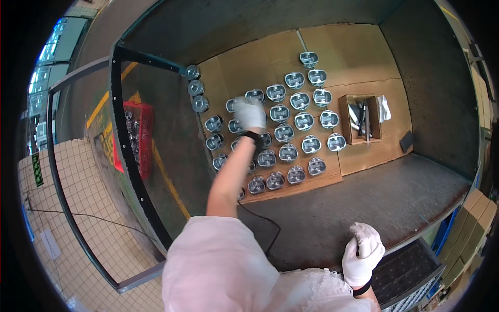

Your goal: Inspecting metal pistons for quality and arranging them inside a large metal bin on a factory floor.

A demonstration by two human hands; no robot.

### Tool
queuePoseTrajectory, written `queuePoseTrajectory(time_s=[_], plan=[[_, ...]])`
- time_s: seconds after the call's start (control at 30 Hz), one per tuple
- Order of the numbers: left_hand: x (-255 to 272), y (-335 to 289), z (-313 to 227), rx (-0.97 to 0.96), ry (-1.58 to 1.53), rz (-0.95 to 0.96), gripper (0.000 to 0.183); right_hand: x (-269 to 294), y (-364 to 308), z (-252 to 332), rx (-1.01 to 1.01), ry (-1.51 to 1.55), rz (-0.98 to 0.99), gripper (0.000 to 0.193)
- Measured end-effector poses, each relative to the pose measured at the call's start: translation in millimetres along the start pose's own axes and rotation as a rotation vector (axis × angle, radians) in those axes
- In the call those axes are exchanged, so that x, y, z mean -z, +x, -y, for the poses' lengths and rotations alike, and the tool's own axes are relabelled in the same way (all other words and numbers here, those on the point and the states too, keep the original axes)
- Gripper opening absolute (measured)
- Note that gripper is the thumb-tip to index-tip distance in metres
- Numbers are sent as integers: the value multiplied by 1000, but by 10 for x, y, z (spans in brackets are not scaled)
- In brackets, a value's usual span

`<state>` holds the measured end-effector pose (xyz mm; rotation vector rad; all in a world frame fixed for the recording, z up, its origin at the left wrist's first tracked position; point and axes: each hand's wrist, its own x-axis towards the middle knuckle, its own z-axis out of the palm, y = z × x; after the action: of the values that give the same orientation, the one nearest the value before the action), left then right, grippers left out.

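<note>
Several silvery metal pistons [284,132] stand in slanting rows on a cardboard-covered bench. My left hand [249,113], in a white glove, reaches over the left part of these rows, among the pistons. Motion smears it and its fingers are hidden, so whether it grips a piston does not show. Near the bench's front edge is my right hand [363,254], also gloved in white and well apart from the pistons. Its fingers are curled in toward the thumb; anything inside them is hidden.
A small cardboard box [354,136] with pen-like tools stands right of the pistons, a white cloth [384,108] at its side. Three round metal parts [196,87] line the far left edge. A red crate [136,138] sits beyond the frame; a dark crate [405,273] is lower right.
</note>
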<state>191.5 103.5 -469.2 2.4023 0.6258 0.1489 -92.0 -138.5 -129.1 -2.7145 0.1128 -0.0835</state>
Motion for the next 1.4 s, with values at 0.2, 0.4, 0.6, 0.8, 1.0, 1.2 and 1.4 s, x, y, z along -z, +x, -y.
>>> queuePoseTrajectory(time_s=[0.2, 0.4, 0.6, 0.8, 1.0, 1.2, 1.4], plan=[[1212, 1610, 2142, -10, 1034, 295, 28, 6, 54, 86, -15, 43, 36, 36], [736, 1907, 2758, -122, 1015, 440, 37, -59, 74, 116, -115, 4, 91, 33], [862, 2462, 2710, 336, 66, 55, 44, 62, 26, 84, -91, 46, 97, 35], [639, 1703, 1723, 317, -160, -229, 43, -11, 119, 117, -92, 9, 85, 36], [838, 496, 428, 300, -1023, 335, 34, 55, 58, 29, -84, 41, 41, 29], [1060, -906, -1363, 142, -1218, 1039, 20, 110, -97, -19, -97, 88, -63, 25], [1543, -1845, -2691, -139, -989, 1510, 23, 300, -185, -114, -43, 346, -319, 43]])
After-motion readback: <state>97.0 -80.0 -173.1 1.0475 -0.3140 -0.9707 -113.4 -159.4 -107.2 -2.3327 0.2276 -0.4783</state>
